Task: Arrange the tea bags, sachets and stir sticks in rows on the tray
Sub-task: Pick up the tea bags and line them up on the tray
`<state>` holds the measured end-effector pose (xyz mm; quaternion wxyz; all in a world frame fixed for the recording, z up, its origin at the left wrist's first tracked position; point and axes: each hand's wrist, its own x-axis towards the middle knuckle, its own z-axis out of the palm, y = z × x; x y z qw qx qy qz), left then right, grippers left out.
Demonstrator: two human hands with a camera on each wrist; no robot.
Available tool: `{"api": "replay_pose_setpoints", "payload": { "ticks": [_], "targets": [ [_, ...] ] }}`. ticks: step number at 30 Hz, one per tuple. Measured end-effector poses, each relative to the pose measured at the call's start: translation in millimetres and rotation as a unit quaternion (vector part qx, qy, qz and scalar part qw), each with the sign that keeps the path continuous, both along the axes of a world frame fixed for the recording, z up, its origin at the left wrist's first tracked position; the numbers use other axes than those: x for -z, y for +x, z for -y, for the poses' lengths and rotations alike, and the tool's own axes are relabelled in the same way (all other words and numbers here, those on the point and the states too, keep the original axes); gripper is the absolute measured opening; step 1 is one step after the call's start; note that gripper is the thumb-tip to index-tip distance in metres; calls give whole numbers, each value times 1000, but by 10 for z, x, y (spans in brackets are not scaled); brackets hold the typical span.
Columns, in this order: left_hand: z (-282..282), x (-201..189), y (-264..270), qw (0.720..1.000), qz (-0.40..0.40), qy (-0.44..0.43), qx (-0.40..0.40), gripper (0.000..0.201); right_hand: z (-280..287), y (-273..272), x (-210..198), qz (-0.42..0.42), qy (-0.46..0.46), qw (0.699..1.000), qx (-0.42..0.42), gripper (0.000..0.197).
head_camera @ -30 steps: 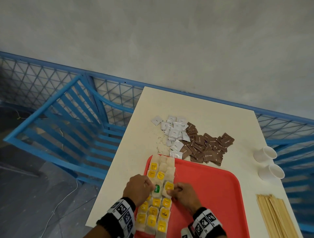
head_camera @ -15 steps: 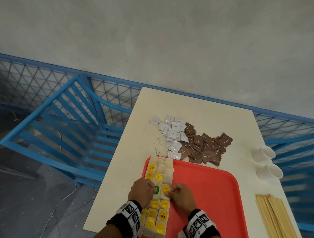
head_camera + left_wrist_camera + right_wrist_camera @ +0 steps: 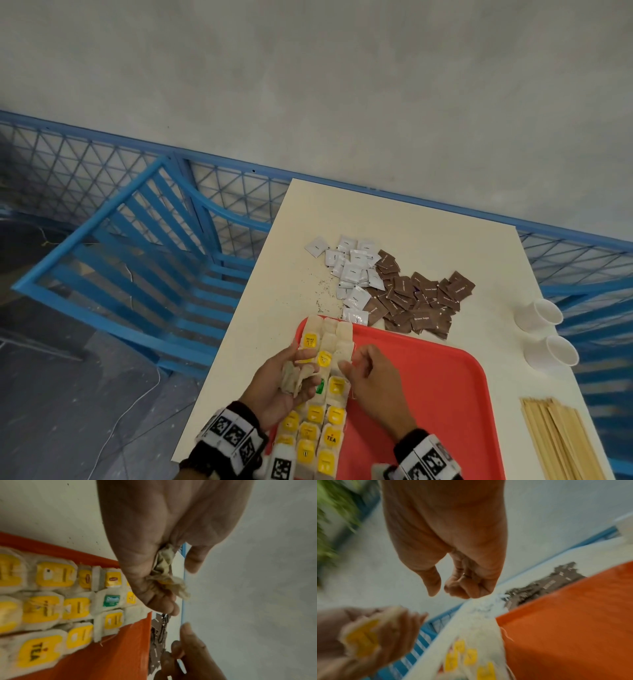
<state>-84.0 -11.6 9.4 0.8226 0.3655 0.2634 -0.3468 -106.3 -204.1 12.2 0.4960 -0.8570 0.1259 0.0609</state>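
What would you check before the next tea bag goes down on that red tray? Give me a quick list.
1. Left hand holds tea bags ready to place: ok, a crumpled bunch.
2. Right hand free to take one: ok, its curled fingers hold nothing.
3. Tea bag rows on the tray tidy: ok, three close columns.
4. Free tray space: ok, bare red to the right.
5. Sachets on tray: not ok, heaped on the table.
6. Stir sticks on tray: not ok, beside it.

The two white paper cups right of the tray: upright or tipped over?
Tipped over. Both cups lie on their sides on the table, open mouths facing right.
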Motion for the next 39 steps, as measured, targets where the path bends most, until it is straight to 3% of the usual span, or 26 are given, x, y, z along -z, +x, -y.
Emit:
{"api": "replay_pose_setpoints", "payload": {
  "ticks": [4,8,12,14,16,18,20,21,24,26,28,30,32,34,35,39],
  "targets": [
    [117,-136,12,998,21,-43,-26,34,-75,-14,-358,7,48,997,-67,17],
    [274,-163,-24,998,64,-21,-21,36,-205,-1,-376,-22,65,997,-34,14],
    [222,-206,-7,993,93,58,-49,38,-100,48,-436,-38,163,986,13,13],
    [121,-221,-26,979,152,136,-24,36,-4,69,-497,-64,247,966,35,9],
    [41,-244,-70,931,281,227,53,30,44,85,-536,-105,333,936,52,5],
    [11,-315,-121,845,423,307,110,20,44,95,-563,-147,404,900,75,6],
    [32,-374,-171,743,535,384,120,29,39,101,-567,-169,442,876,86,8],
    [59,-409,-184,711,564,405,112,34,35,98,-576,-177,450,871,82,8],
    [122,-544,-152,730,562,386,56,20,31,72,-594,-188,439,877,51,11],
    [117,-608,-98,740,550,383,64,15,23,58,-576,-181,387,903,41,11],
    [69,-664,-19,777,505,365,85,7,51,50,-509,-115,239,964,36,11],
    [10,-698,57,796,475,363,94,5,92,49,-531,-20,106,994,19,18],
    [-39,-707,125,783,479,381,111,4,91,41,-630,23,122,990,-61,22],
    [-68,-731,159,765,491,393,138,3,14,16,-754,21,165,974,-153,13],
    [-80,-736,170,761,495,392,147,3,-32,7,-783,28,161,971,-175,4],
    [-123,-766,196,753,503,397,150,4,-109,41,-699,67,62,978,-188,12]
  ]
}}
